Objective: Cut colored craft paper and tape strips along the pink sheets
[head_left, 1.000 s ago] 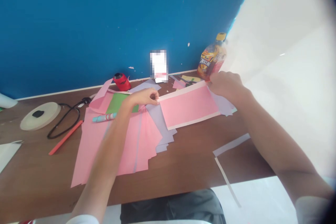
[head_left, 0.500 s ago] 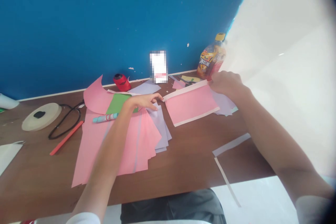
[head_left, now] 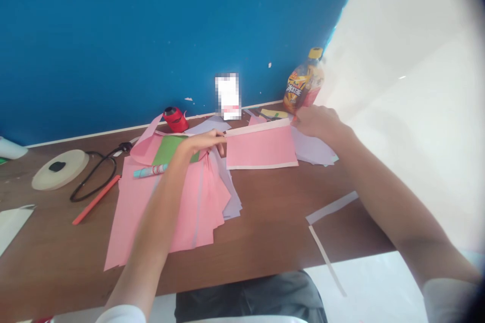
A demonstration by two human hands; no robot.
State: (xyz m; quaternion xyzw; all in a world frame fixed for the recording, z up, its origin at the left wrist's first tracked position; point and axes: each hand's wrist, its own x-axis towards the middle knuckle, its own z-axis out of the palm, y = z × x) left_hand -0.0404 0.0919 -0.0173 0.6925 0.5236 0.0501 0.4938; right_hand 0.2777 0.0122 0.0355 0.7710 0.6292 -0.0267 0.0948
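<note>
A pink paper sheet with pale strips along its long edges (head_left: 260,148) lies nearly level on the wooden table (head_left: 265,222). My left hand (head_left: 202,142) pinches its near-left end at the top strip, and my right hand (head_left: 315,123) grips its top-right corner. Below my left forearm is a fanned pile of pink sheets (head_left: 200,202) with lilac paper (head_left: 232,197) showing at its edge. A green paper (head_left: 170,149) and a glue stick (head_left: 150,170) lie just beyond my left wrist. More lilac paper (head_left: 312,146) lies under the sheet's right end.
A red tape dispenser (head_left: 176,119), a drinks bottle (head_left: 304,88) and a pixelated white card (head_left: 228,97) stand along the blue wall (head_left: 113,35). A pale disc (head_left: 60,169), black cable (head_left: 93,176) and orange marker (head_left: 96,200) lie left. Pale paper strips (head_left: 331,208) lie right.
The pink sheet has swung from tilted to nearly level and shifted left, with both hands moving left. The curved pink paper at the back has sagged lower.
</note>
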